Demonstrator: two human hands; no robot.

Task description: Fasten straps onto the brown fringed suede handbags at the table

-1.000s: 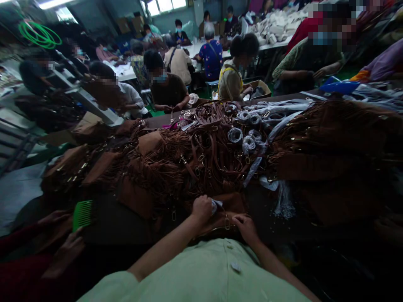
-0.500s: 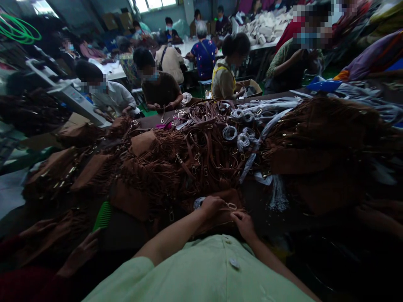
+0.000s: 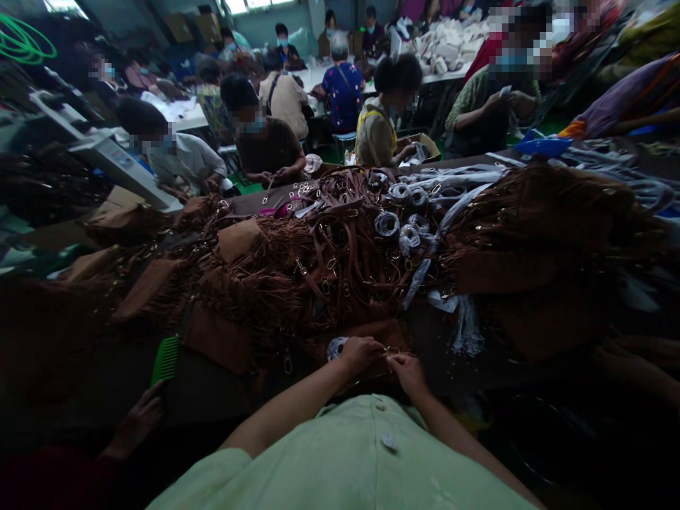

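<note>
One left hand (image 3: 362,354) of ours, pinching a metal ring (image 3: 393,349) over the brown piece (image 3: 380,328) on the table (image 3: 212,389); one right hand (image 3: 409,373) just beside, its hold we cannot tell; we do best keeping the metal ring steady.

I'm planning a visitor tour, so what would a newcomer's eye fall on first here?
Probably the bright green comb, at lower left in a co-worker's grip. Next, perhaps, the brown fringed bags and straps heaped across the middle of the worktable, then the small metal ring just below centre, between the wearer's left grip and right grip.
</note>
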